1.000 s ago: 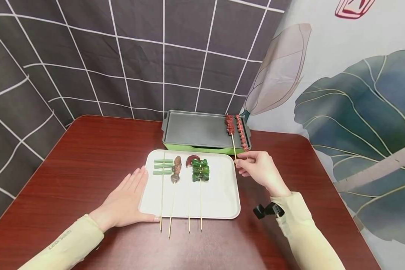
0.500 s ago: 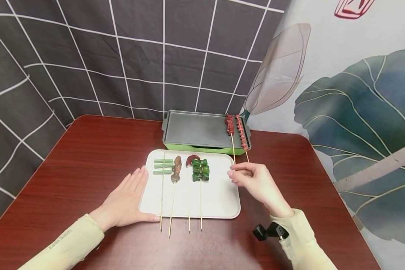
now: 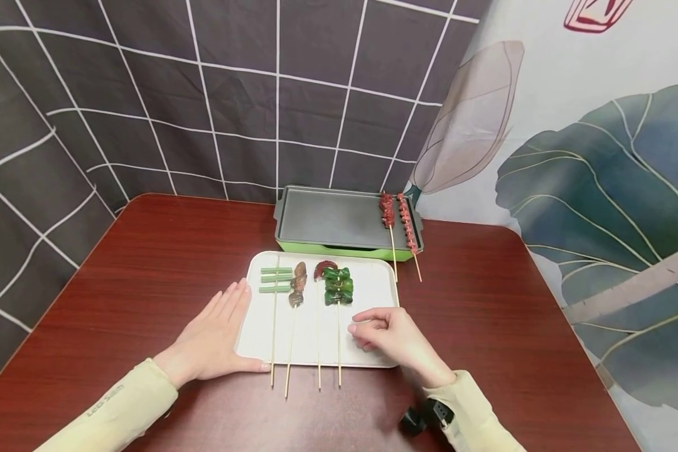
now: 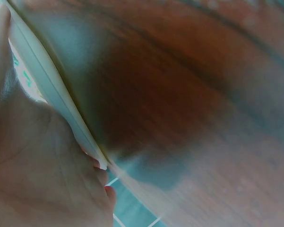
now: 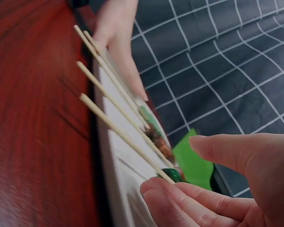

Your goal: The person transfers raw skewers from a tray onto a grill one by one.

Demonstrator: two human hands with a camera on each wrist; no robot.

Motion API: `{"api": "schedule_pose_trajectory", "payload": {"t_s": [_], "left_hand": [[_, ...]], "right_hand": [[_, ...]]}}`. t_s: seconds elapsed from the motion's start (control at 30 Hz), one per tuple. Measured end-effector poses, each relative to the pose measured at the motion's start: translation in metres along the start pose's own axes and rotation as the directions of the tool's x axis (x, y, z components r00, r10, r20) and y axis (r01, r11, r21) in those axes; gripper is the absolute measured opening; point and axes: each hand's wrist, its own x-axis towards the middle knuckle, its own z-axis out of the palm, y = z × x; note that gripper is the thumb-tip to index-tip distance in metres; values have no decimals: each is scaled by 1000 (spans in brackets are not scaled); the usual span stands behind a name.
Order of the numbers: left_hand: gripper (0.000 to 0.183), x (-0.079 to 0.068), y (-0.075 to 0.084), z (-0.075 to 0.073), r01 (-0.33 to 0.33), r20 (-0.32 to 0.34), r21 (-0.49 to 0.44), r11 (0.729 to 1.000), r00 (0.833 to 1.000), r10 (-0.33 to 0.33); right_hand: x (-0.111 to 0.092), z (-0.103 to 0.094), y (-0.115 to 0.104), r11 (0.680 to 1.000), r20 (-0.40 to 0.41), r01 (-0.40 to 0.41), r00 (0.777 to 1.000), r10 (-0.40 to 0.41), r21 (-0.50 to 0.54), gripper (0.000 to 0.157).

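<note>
The right hand (image 3: pixel 392 336) has moved over the tray (image 3: pixel 373 285), parted, empty, apparently reaching; the green skewer (image 3: pixel 339 294) likely needs pinching next; the left hand (image 3: pixel 215 333) touches the tray, straight-fingered.

Your red-brown table (image 3: pixel 147 263)
A green-sided griddle (image 3: pixel 328 216) stands by its far edge; nearer you, a white tray (image 3: pixel 306 326) lies between the side edges.

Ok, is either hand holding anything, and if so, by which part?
Nothing is gripped: the right hand hovers over the white tray with its thumb apart from its fingers, and the left hand rests against the tray's left edge.
</note>
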Motion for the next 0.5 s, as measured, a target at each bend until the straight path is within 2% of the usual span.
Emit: {"api": "schedule_pose_trajectory", "payload": {"t_s": [0.2, 0.5], "left_hand": [[129, -1, 0, -1, 6, -1, -3, 1000, 1000, -6], [129, -2, 1, -1, -3, -15, 2, 1000, 1000, 3]], "right_hand": [[5, 17, 20, 998, 54, 11, 998, -14, 61, 39], [8, 31, 19, 994, 67, 5, 998, -12, 106, 33]]}}
